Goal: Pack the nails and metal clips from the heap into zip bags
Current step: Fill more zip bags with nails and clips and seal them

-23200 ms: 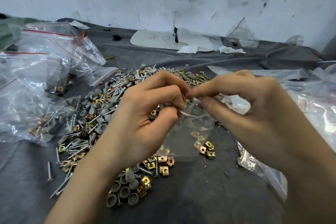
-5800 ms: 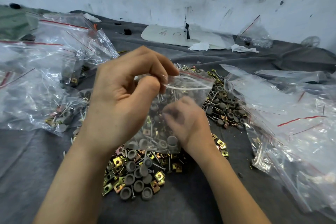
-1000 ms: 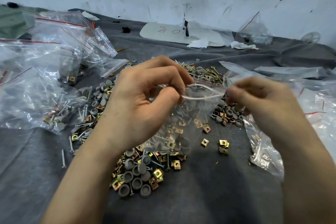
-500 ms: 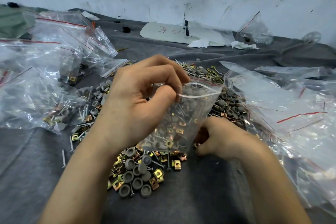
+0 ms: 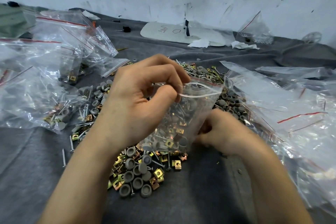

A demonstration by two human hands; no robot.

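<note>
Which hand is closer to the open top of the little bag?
Left. The left hand pinches the zip bag at its open top; the right hand is lower, by the bag's bottom corner.

The zip bag (image 5: 183, 120), nearly empty 23.2 s ago, now carries a mixed fill of nails (image 5: 159, 135), metal clips (image 5: 180, 130) and grey caps (image 5: 182, 142) in its lower half. The right hand (image 5: 223, 131), which 1.0 s ago pinched the bag mouth at its 3 o'clock end, has dropped to the bag's 4 o'clock corner, fingers curled close to the grey cloth (image 5: 200, 196). It now covers the loose clips that lay exposed there 1.0 s ago.
</note>
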